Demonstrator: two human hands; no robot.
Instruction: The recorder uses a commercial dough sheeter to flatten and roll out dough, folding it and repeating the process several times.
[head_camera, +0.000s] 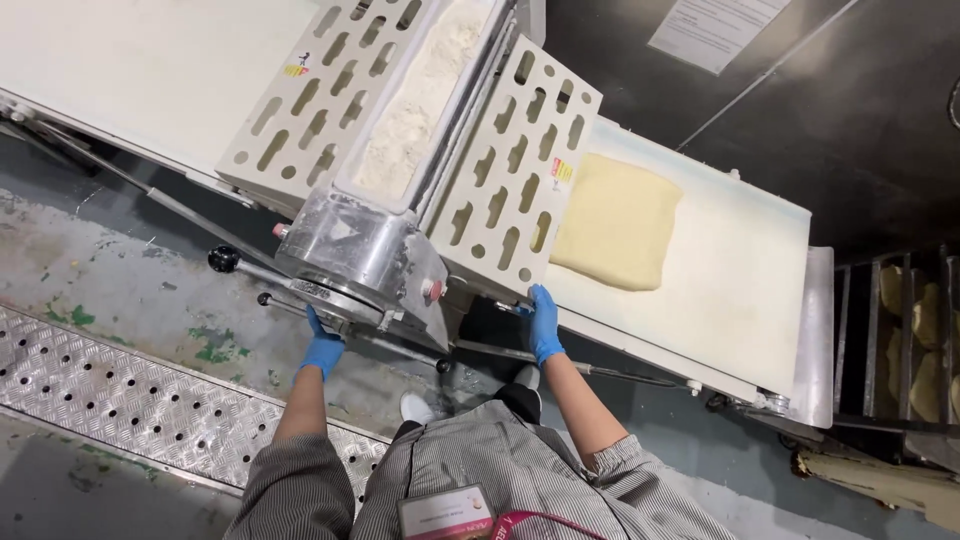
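Two slotted cream guards (515, 170) tilt over the middle of the big dough sheeter (370, 240) in front of me, with a trough of flour (415, 100) between them. Its white belt (740, 270) runs out to the right and carries a flat, squarish slab of pale yellow dough (615, 222), lying just beside the right guard's far edge. To the far right, a rack (900, 330) holds more dough pieces. Near me on the left, a perforated metal grate (130, 400) crosses the stained floor. My blue-gloved right hand (544, 322) curls around the near edge of the right guard. My left hand (322, 348), also gloved, closes on a lever (290, 305) under the roller housing.
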